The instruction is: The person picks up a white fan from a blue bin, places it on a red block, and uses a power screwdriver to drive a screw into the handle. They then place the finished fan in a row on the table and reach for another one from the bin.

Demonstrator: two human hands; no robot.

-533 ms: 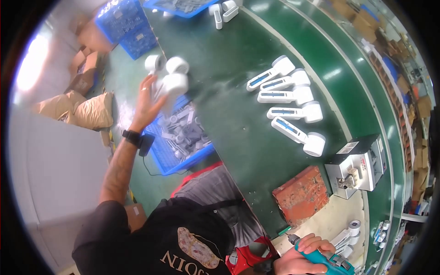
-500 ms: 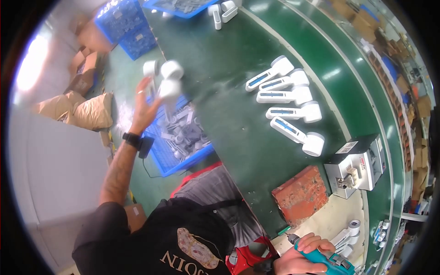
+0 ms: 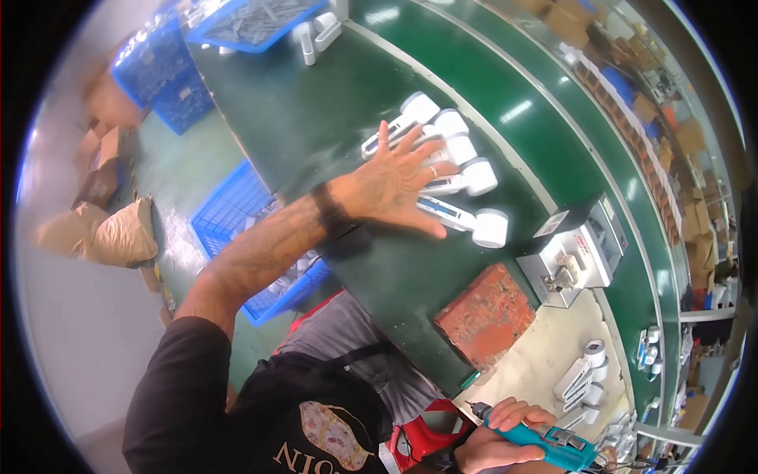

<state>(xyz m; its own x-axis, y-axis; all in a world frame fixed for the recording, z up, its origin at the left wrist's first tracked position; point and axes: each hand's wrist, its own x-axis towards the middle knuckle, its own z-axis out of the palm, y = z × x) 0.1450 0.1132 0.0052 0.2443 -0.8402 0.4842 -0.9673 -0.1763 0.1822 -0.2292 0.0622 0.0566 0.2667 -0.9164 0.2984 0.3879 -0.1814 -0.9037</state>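
My left hand is spread wide, fingers apart, over a row of white long-handled parts with round heads. It covers the middle handles of the row. The nearest white part shows its round head and a slotted handle with a blue strip. Whether the fingers touch the parts I cannot tell. Low on the right, my right hand is wrapped round a teal electric screwdriver, its tip pointing left toward the bench edge.
A red brick-like block lies beside a boxy grey-and-black machine. More white parts lie to its right. Below my left forearm stands a blue crate of grey-white pieces. Another blue crate sits at the bench's far end.
My left hand has moved right from above the blue crate to the row of white parts. The blurred white pieces at it are gone from there. My right hand still grips the screwdriver.
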